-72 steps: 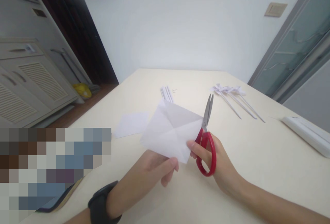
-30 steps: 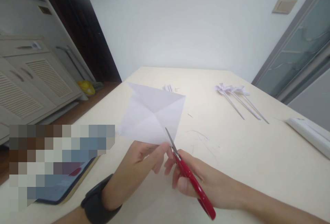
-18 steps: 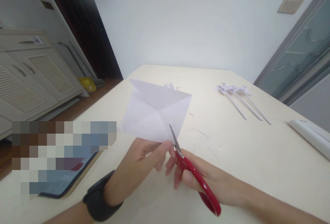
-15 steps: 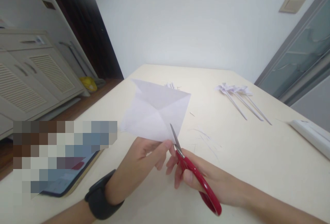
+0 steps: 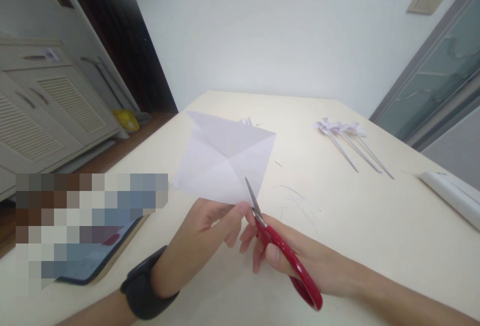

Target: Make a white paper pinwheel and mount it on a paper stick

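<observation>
L hand (image 5: 204,238), black watch (image 5: 144,291) on the wrist, pinches the near corner of a white paper square (image 5: 225,163) btwn thumb and fingers, holding it lifted off the surface (image 5: 375,226) and tilted toward the person. Paper shows diagonal creases crossing at its middle; it hangs over the near-left part of the surface, roughly mid-width.

R hand (image 5: 296,258) grips red-handled scissors (image 5: 279,246), fingers thru the loops, closed round the handles. Blades point up and away to the left, tips in at the paper's near corner along a crease, right beside the L hand's fingertips. Blades look nearly closed, can't tell exactly how far.

Thin paper slivers (image 5: 298,201) lie on the surface just right of the scissors. Toward the far-right corner, a few white paper pinwheels on sticks (image 5: 347,141) lie side by side, well apart from the hands. Behind the held paper, near the far edge, a small bunch of white strips (image 5: 247,121) peeks out, mostly hidden. By the right edge sits a long white box-like item (image 5: 452,196), can't tell what it is. At the near-left corner a tablet or phone (image 5: 99,256) lies flat, partly blurred out.
</observation>
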The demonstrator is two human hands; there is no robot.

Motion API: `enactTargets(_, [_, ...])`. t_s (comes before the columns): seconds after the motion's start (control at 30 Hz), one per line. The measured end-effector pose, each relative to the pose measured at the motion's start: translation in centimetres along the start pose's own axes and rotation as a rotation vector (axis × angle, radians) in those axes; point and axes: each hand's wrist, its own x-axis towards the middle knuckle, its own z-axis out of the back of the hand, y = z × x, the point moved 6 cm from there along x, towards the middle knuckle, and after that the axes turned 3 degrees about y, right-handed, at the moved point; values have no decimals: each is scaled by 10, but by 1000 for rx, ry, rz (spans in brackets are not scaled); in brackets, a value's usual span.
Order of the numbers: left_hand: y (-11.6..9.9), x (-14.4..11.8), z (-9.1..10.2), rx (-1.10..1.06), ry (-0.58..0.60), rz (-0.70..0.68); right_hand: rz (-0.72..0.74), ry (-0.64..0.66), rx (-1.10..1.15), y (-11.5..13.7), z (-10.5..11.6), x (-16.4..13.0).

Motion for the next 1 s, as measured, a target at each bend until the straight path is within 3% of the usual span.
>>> enactTargets(0.53, [0,-3,-1,-41,13,-38,-9,-4,16,-2,0,1])
enactTargets(1.0, [5,-1,-2,-109,-8,37,-13,-11,53,-4,1,1])
